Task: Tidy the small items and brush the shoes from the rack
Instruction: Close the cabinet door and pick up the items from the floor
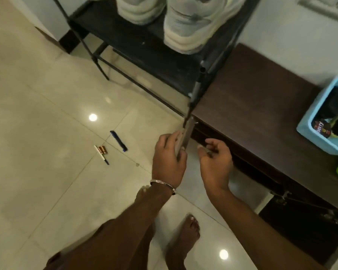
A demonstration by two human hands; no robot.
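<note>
Pale sneakers (185, 22) sit far on the black rack (144, 45), two pens (118, 140) and a copper cap (102, 149) lie on the tile floor (47, 114) left, left hand (169, 156) grasps a thin grey flat object (184, 135), right hand (215, 158) loosely curled, holding nothing, near the dark bench (261, 114).

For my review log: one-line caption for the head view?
Left hand grips a flat grey object beside the shoe rack; right hand open; pens lie on the floor.
</note>
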